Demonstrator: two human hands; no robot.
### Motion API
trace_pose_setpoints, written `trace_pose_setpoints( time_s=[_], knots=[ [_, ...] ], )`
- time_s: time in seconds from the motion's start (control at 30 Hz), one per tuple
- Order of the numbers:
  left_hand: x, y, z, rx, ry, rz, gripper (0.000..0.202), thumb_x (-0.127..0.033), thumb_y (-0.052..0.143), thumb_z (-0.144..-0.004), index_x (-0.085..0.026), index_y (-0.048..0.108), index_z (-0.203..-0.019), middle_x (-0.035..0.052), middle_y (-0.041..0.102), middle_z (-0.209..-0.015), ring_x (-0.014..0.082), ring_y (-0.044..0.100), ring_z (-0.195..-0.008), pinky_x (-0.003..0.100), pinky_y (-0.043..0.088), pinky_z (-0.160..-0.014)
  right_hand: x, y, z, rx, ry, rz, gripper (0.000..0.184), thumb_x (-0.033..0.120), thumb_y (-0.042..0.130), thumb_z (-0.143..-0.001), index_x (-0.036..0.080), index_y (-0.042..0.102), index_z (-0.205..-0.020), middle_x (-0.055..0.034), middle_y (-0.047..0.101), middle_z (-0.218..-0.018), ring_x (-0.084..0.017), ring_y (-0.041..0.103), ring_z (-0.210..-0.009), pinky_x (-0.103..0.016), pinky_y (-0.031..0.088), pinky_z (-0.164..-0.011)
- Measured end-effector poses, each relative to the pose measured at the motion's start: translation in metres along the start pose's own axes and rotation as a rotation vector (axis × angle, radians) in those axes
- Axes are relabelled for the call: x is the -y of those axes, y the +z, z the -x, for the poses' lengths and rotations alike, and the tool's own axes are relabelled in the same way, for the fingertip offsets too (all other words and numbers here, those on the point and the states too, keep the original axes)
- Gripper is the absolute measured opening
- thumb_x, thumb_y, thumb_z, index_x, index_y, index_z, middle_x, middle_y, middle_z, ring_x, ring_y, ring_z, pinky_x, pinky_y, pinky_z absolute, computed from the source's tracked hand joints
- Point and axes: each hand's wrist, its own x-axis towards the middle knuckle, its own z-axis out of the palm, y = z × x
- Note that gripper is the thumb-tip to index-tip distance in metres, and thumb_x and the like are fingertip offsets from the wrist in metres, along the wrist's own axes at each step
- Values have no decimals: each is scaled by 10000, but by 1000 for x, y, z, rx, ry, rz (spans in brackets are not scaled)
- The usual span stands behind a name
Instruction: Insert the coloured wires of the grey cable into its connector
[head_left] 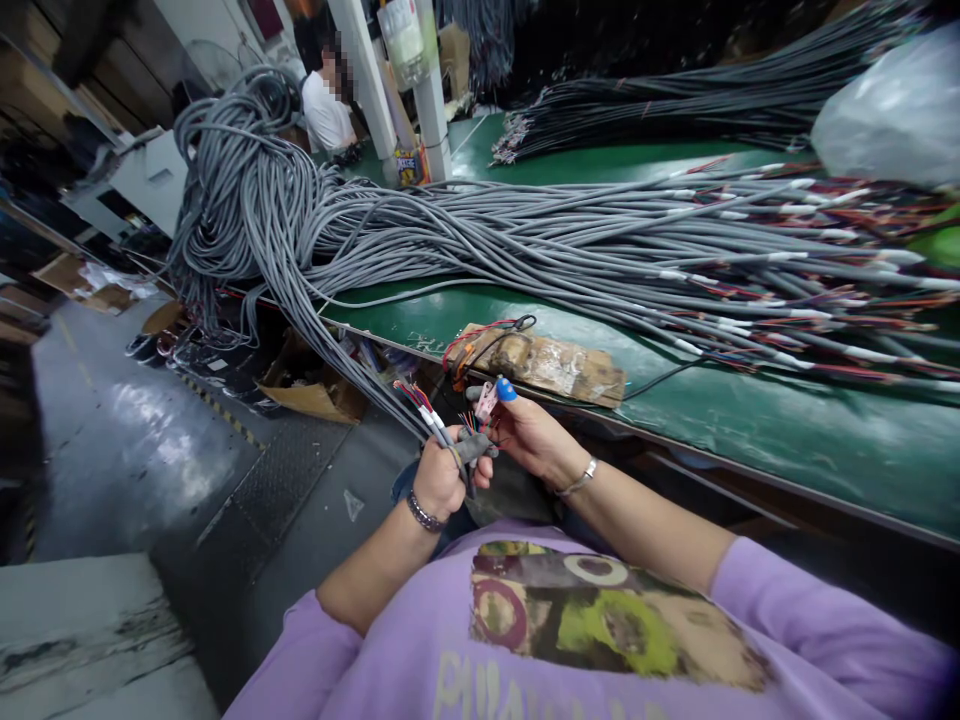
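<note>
My left hand point(442, 478) is closed round the ends of several grey cables point(390, 400) that hang down from the big heap on the bench. Coloured wires stick out of the stripped cable ends above my fist. My right hand point(529, 432) is closed in a pinch on a small white connector point(486, 400) at the coloured wire tips, with blue finger covers point(507, 389) on the fingertips. Both hands meet in front of my lap, just below the bench edge.
A green bench point(750, 420) carries a large heap of grey cables point(465, 230) and a taped cardboard pad point(555, 365) with red and black leads. A second cable bundle point(675, 100) and a plastic bag point(892, 110) lie farther back. Another person point(326, 105) sits at the far left.
</note>
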Motion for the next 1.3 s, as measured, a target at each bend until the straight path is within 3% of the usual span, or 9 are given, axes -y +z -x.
trace_pose_setpoints(
  time_s=[0.2, 0.33, 0.5, 0.67, 0.8, 1.03, 1.3],
  knots=[
    [2, 1, 10, -41, 45, 0, 299, -386, 729, -634, -125, 583, -622, 2, 581, -443, 83, 480, -322, 182, 368, -327, 4, 0, 4, -24, 99, -56, 450, 596, 531, -801, 163, 633, -730, -24, 613, -649, -102, 545, -559, -209, 463, -516],
    [4, 6, 17, -88, 107, 22, 301, -387, 732, -634, -129, 577, -621, 4, 589, -460, 84, 486, -333, 186, 376, -337, 8, -1, 6, 32, 120, -69, 407, 553, 526, -826, 166, 647, -794, -27, 633, -696, -102, 555, -583, -215, 479, -541],
    [3, 12, 17, -152, 130, 62, 301, -386, 741, -608, -136, 575, -632, -3, 581, -453, 84, 485, -347, 185, 386, -344, 6, -2, 4, 21, 33, 8, 201, 368, 670, -764, 171, 657, -803, 6, 606, -653, -86, 518, -566, -203, 458, -529],
    [1, 13, 14, -162, 130, 69, 273, -358, 732, -615, -125, 594, -649, 1, 584, -461, 82, 489, -356, 181, 387, -347, 1, -3, 5, -97, -143, 196, 319, 481, 700, -701, 169, 638, -711, 6, 597, -659, -75, 478, -545, -204, 411, -512],
    [1, 12, 13, -147, 130, 68, 271, -359, 722, -628, -122, 596, -658, 5, 591, -473, 80, 488, -356, 183, 384, -354, -2, -5, 3, -204, -300, 360, 429, 594, 625, -717, 169, 631, -652, -16, 599, -645, -85, 463, -539, -210, 377, -499],
    [3, 13, 10, -171, 119, 50, 295, -385, 724, -623, -132, 574, -655, -5, 577, -454, 78, 475, -341, 183, 373, -353, -1, -4, -5, 8, -28, 29, 421, 576, 661, -705, 172, 694, -818, -17, 616, -667, -93, 513, -556, -207, 455, -510],
    [5, 15, 12, -174, 122, 51, 268, -361, 716, -637, -141, 564, -649, -5, 583, -460, 83, 491, -355, 185, 389, -357, 0, 0, -6, -76, -21, -83, 314, 475, 714, -708, 169, 698, -777, -3, 641, -643, -80, 564, -564, -176, 497, -542]
  ],
)
